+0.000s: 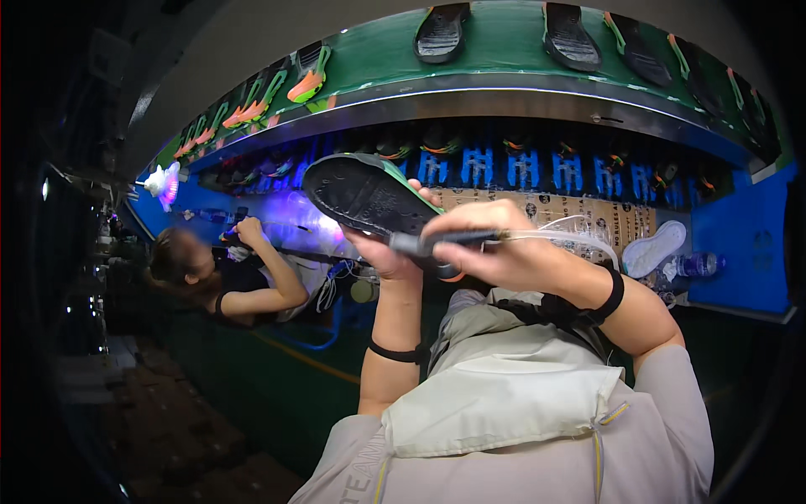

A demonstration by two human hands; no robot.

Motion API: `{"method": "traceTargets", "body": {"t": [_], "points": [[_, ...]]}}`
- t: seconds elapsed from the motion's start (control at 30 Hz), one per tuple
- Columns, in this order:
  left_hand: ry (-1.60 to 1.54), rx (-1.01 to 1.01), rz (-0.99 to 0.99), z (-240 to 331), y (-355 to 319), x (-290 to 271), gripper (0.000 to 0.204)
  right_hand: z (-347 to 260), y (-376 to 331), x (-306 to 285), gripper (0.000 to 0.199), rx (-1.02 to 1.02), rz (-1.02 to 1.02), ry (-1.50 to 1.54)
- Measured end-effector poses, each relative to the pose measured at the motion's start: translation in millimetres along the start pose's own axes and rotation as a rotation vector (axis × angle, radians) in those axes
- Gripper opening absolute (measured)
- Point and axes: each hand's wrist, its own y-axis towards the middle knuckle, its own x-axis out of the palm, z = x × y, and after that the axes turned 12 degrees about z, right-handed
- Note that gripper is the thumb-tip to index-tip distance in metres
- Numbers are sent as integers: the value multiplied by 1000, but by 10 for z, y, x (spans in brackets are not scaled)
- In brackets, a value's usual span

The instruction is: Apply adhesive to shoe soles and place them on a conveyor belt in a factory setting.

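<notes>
From my remote seat, I see 1 black shoe sole (361,195) below the green conveyor belt (369,71), left hand (389,254) fingers grasping its sides. The right hand (491,252) clasps 1 hose-fed hand tool (410,244). I'd judge the sole light, bendy, rubbery; hold its outer rim.

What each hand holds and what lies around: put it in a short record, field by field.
Left hand: holds a black shoe sole
Right hand: grips a grey-and-black tool close to the sole; contact unclear
Upper level: green surface bearing more soles
Lower level, right: white sole, plastic bottle
Left side: another person, arm bent
</notes>
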Motion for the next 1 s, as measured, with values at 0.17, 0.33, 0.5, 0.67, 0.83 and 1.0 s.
{"method": "traceTargets", "body": {"t": [0.17,0.33,0.5,0.67,0.83,1.0], "points": [[14,97,-36,143,120,165,101,43,3,66,23,-369,-109,-291],[69,209,-75,247,75,297,93,-1,95,6,27,-165,-68,-159],[53,158,-135,486,258,325,101,-39,291,-126,28,-243,-513,-143],[292,114,-367,687,472,467,105,-10,409,-124,33,-360,-244,-399],[595,129,-326,712,579,602,105,-143,624,-256,36,-327,-539,-270],[753,47,-347,644,716,712,68,-30,563,-197,38,-436,-457,-562]]}}
